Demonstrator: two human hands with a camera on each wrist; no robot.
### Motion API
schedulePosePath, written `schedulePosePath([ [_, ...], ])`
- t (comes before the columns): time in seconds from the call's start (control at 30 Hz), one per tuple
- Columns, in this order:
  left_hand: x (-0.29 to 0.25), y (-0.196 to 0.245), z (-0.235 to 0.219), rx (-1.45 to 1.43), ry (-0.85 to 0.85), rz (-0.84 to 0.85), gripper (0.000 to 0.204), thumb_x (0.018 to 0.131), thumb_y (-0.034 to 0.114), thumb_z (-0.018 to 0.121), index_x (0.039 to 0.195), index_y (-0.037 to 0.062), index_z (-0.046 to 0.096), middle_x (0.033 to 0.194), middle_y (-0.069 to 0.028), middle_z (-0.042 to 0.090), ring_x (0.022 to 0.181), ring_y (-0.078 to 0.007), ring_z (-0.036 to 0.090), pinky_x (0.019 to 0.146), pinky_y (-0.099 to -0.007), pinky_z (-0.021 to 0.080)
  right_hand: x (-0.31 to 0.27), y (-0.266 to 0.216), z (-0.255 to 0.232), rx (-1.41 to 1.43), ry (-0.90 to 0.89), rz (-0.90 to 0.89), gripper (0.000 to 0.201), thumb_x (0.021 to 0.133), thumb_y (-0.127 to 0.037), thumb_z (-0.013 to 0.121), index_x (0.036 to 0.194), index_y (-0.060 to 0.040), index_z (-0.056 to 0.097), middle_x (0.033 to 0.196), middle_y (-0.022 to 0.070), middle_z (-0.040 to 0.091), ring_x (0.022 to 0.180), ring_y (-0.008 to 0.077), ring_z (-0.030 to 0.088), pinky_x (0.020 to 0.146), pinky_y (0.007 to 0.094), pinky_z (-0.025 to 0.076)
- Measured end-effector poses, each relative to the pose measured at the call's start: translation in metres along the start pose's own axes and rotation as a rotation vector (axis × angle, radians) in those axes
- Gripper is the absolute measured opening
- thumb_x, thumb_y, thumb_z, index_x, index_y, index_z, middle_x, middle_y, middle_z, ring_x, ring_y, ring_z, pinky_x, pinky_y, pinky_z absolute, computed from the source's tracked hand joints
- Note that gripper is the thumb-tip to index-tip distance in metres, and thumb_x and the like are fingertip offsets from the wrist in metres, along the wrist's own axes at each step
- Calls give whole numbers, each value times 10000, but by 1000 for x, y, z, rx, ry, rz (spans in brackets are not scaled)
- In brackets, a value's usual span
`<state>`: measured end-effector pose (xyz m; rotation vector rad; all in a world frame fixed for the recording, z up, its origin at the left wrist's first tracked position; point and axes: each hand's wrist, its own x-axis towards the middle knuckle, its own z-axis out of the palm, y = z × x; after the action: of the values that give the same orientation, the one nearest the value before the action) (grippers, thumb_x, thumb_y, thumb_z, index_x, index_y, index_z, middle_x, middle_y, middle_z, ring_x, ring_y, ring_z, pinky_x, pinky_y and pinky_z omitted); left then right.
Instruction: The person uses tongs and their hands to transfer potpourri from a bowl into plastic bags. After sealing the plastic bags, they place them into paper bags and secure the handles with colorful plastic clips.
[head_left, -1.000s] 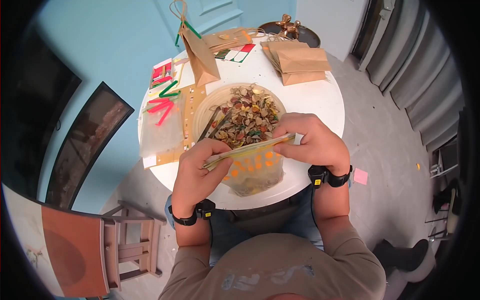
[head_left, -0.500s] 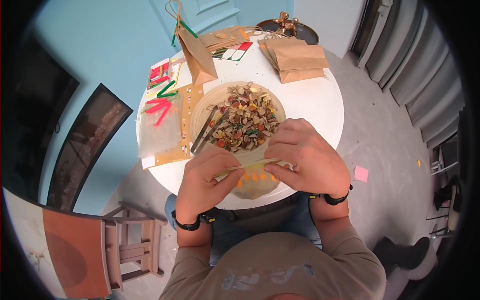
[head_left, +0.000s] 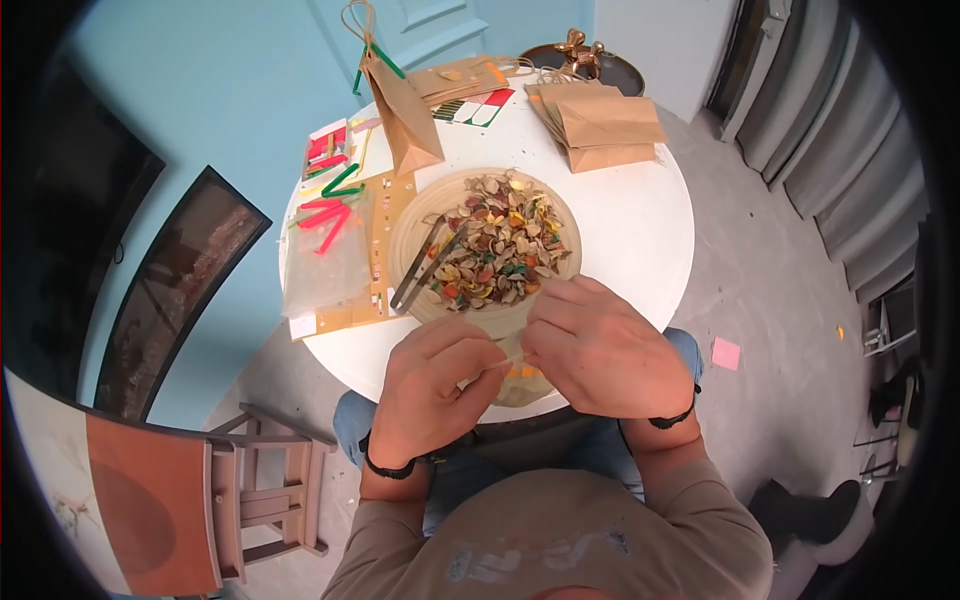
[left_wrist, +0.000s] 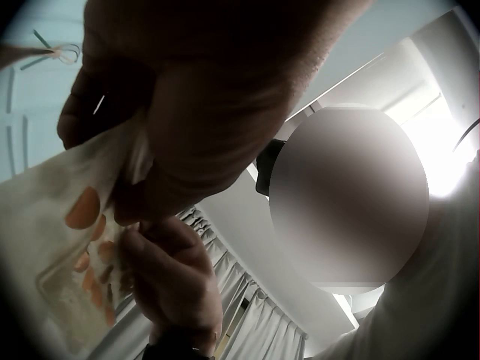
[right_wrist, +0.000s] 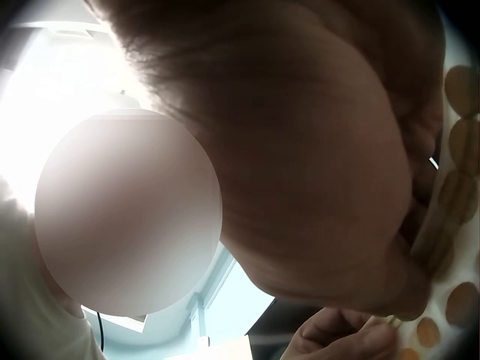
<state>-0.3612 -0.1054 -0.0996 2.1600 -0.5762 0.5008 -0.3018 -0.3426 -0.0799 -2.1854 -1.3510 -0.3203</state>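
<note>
A translucent zip bag with orange dots point(head_left: 522, 388) hangs below both hands at the table's near edge, mostly hidden by them in the head view. My left hand point(head_left: 435, 385) pinches its top edge between thumb and fingers. Close beside it, my right hand point(head_left: 605, 350) pinches the same edge. The left wrist view shows the dotted bag side point(left_wrist: 45, 202) under the thumbs. Just beyond the hands, a round plate point(head_left: 408, 225) bears a heap of dried petals point(head_left: 505, 235). Dark tongs point(head_left: 424, 272) lie on the plate's left side.
Clear bags point(head_left: 325, 265) lie on the left, with pink strips point(head_left: 325, 212) and green strips point(head_left: 342, 182) near them. An upright kraft paper bag point(head_left: 405, 125) and folded paper bags point(head_left: 610, 125) occupy the back of the white table point(head_left: 640, 230). A wooden stool point(head_left: 270, 490) stands at lower left.
Both hands have come closer together along the bag's top edge and shifted toward the body. The bag's front, broadly visible a second ago, is now largely covered by them.
</note>
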Motion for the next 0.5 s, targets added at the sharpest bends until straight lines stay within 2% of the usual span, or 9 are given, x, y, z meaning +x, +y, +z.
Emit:
schedulePosePath([
  [0.2, -3, 2, -2, -34, -36, -38, 176, 812, -26, 905, 938, 1, 786, 910, -128, 750, 810, -295, 742, 725, -365, 569, -4, -2, -3, 66, 3, 28, 126, 863, -87, 791, 883, -35, 677, 953, 100, 662, 1014, 308, 642, 894, 430, 535],
  [0.3, -2, 2, -5, -14, -45, -36, 176, 815, -28, 908, 939, -1, 787, 913, -127, 750, 810, -290, 743, 725, -365, 571, -10, 3, -9, -4, -15, 60, 131, 872, -87, 803, 865, -39, 681, 937, 93, 670, 1013, 304, 650, 886, 427, 537],
  [0.5, -2, 3, -4, 5, -49, -62, 178, 823, -18, 918, 950, 1, 793, 919, -124, 755, 824, -292, 754, 735, -371, 583, -10, 16, -9, -2, -78, -18, 108, 877, -81, 792, 844, -54, 692, 923, 73, 677, 1001, 290, 651, 913, 420, 528],
])
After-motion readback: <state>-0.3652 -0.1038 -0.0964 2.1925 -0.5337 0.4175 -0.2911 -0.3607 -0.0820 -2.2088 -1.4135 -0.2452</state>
